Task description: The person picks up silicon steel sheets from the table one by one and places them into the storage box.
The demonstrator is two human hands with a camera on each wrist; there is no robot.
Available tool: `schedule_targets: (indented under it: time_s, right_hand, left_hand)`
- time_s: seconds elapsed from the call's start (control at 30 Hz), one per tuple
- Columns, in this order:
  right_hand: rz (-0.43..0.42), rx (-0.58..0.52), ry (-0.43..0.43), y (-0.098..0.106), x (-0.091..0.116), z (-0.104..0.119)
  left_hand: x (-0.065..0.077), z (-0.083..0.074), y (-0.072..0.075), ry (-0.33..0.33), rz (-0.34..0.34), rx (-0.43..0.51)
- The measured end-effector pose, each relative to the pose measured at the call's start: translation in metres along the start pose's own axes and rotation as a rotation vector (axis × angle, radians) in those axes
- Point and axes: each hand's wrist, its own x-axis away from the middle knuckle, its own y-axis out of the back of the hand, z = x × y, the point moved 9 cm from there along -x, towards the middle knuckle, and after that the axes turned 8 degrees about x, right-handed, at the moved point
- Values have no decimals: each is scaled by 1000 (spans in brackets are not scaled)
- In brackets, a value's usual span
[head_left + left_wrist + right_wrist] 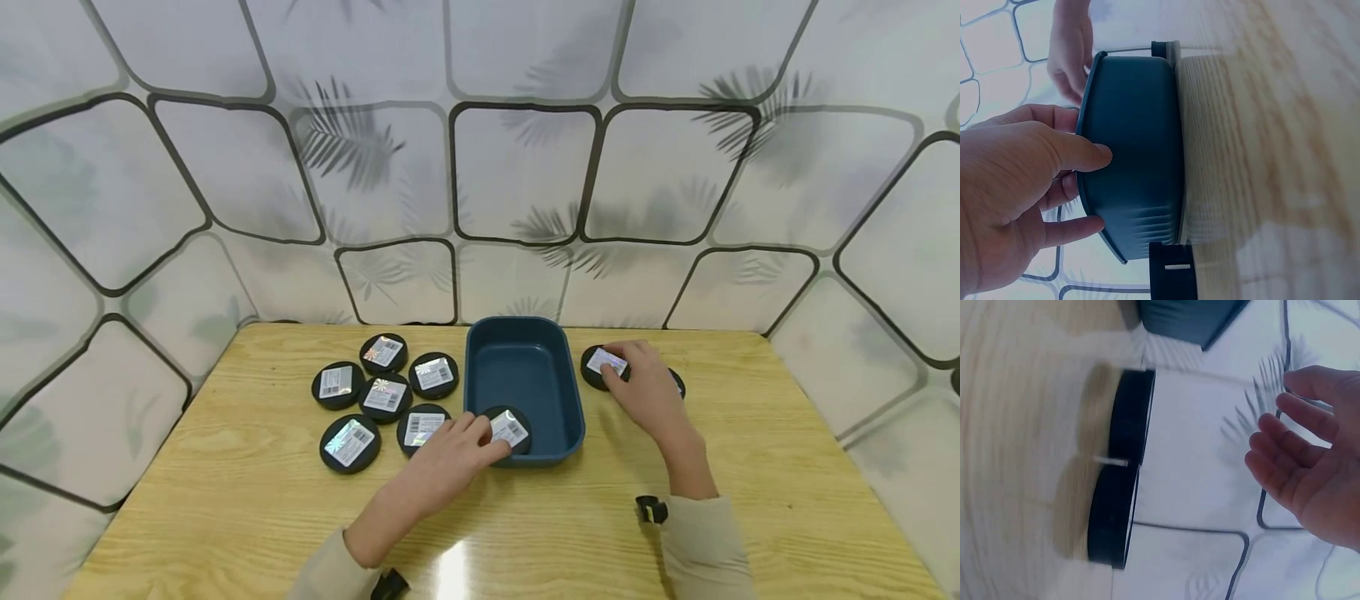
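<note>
A dark blue bin (525, 379) stands on the table. My left hand (461, 446) is at its front left corner, fingertips at the rim, the thumb (1085, 153) overlapping the outer wall in the left wrist view. Beside these fingertips a round black disc (512, 431) with a silver barcode label shows within the bin's outline; the left wrist view hides it. My right hand (648, 387) hovers over another labelled black disc (595, 367) right of the bin. Its fingers are relaxed and apart from the discs in the right wrist view. A second disc (677, 382) shows behind that hand.
Several more black discs (385, 396) with labels face up lie in a group on the wooden table (247, 500), left of the bin. A pale patterned curtain (525, 175) hangs behind and on both sides.
</note>
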Motion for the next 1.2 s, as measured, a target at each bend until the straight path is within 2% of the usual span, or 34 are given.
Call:
schedule_targets:
  time_s: [0.17, 0.3, 0.63, 0.93, 1.2]
  right_hand:
    - [81, 23, -84, 5, 3, -27]
    - [138, 9, -125, 5, 6, -39]
    - [179, 2, -164, 5, 9, -50]
    - [291, 13, -231, -1, 14, -67]
    - [337, 28, -244, -3, 15, -76]
  left_hand:
    - [0, 0, 1, -1, -3, -1]
    - [0, -1, 2, -3, -2, -3]
    - [-1, 0, 1, 4, 13, 0]
    - [0, -1, 2, 2, 6, 2]
    - [-1, 0, 1, 7, 15, 5]
